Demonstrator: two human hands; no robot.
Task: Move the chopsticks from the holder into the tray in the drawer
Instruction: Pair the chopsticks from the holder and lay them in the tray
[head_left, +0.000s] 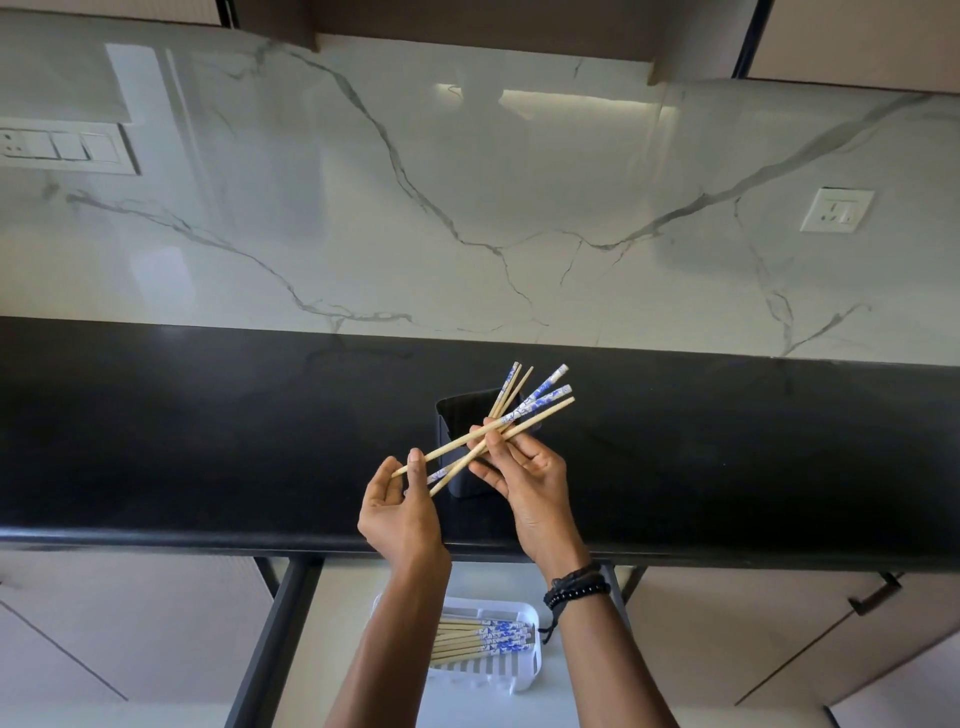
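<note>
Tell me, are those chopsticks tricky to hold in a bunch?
Probably. The chopsticks look thin, smooth and stiff; they splay crosswise in the right hand, so one could slip. Likely light: the left hand just pinches their ends.

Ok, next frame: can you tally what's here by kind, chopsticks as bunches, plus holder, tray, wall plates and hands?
Chopstick bunches: 2 (held bunch, tray bunch; single sticks overlap too much to count)
Black holder: 1
White tray: 1
Wall plates: 2 (switch panel, socket)
Hands: 2 (left hand, right hand)
Total: 8
</note>
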